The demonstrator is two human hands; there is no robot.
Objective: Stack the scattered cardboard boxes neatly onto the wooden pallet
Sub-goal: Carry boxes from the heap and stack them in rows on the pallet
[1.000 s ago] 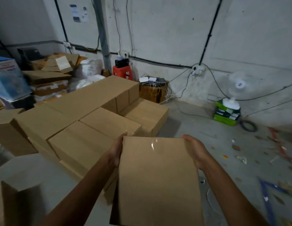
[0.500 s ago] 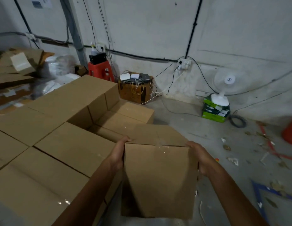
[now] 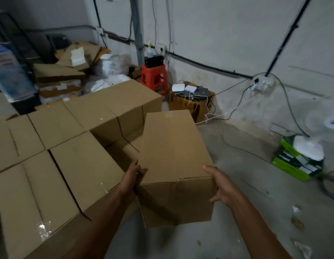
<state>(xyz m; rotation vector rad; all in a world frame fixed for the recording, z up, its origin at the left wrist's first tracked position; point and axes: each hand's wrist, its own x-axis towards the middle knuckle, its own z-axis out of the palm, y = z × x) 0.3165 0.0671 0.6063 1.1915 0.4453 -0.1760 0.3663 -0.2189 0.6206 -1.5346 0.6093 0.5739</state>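
A closed plain brown cardboard box (image 3: 173, 156), flaps shut so nothing inside shows, is held off the floor at near centre. It sits just right of a block of stacked brown cardboard cartons (image 3: 69, 165), and its far end reaches over the lower cartons at the block's right edge. Those cartons are all shut, some with glossy tape, and stand close together in rows filling the left half of the scene. Whatever they stand on is hidden beneath them.

Beyond them, at far left, lies a heap of flattened cardboard sheets (image 3: 69, 66) beside white plastic sacks (image 3: 114, 64). A red plastic stool (image 3: 154, 77) against the far wall carries a black device (image 3: 154, 60). Just right of it, an orange-brown carton (image 3: 190, 107) bears small white and dark network units (image 3: 183, 88) with trailing wires. At right, a white table fan (image 3: 312, 144) rests on green-and-black boxes (image 3: 291, 165).

The grey concrete floor (image 3: 246, 193) is scuffed and littered with scraps at near right. The pale plaster walls (image 3: 218, 34) carry black cables and a white socket block (image 3: 262, 83).

Both bare forearms reach forward from the near edge. The left hand (image 3: 131, 179) clamps the box's left side, its thumb at the top edge. The right hand (image 3: 221, 186) grips the near right corner, with its thumb lying on top and its fingers spread down the side.
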